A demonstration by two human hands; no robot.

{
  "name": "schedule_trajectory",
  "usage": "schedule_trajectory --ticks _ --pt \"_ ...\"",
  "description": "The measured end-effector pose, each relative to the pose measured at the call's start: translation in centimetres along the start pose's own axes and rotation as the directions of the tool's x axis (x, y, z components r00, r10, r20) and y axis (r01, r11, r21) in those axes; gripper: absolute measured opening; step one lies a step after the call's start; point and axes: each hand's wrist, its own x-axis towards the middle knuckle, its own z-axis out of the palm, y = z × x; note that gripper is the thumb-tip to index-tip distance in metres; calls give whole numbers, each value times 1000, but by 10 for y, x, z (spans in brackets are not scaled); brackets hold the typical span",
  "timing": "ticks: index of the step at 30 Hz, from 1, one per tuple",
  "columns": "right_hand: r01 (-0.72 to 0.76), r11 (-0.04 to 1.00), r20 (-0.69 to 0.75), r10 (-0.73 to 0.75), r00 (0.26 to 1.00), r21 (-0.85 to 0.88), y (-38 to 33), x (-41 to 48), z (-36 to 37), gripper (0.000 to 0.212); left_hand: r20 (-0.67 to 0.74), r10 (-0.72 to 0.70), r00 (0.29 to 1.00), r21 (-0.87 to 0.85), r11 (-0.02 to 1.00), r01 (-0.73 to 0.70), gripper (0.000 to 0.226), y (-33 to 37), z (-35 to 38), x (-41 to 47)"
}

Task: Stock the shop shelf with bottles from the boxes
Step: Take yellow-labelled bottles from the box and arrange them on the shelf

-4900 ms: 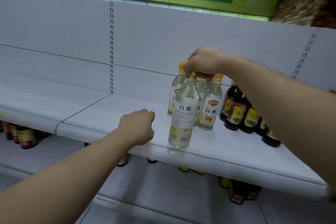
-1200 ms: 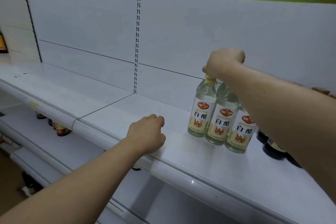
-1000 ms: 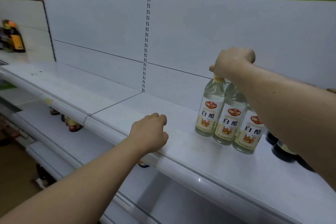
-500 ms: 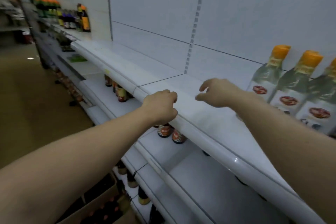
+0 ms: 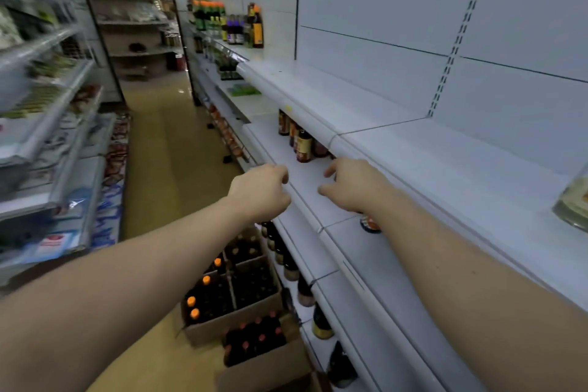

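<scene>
Both my hands hang in the air in front of the white shelf [image 5: 429, 162], and neither holds anything. My left hand [image 5: 261, 191] has loosely curled fingers and is off the shelf edge. My right hand [image 5: 350, 184] is beside it with relaxed fingers, over the lower shelf. Only a sliver of one clear vinegar bottle [image 5: 572, 204] shows at the right edge, standing on the shelf. On the floor below stand two open cardboard boxes: one [image 5: 232, 289] with dark orange-capped bottles, the nearer one [image 5: 254, 344] with dark red-capped bottles.
Dark sauce bottles [image 5: 302, 143] stand on the lower shelf, and more line the bottom shelf [image 5: 305, 293]. Further down the aisle, stocked bottles [image 5: 229, 25] fill the same shelving. Another shelf unit [image 5: 47, 105] runs along the left. A tan floor aisle [image 5: 165, 153] lies between.
My right hand has let go of the vinegar bottle's cap and drawn back. My left hand has come off the shelf edge. My view has swung left and down toward the boxes.
</scene>
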Motion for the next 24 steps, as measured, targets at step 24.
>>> schedule_trajectory --ticks 24 --pt "-402 907 147 383 912 128 -126 206 213 43 280 94 955 -142 988 -56 25 -307 131 133"
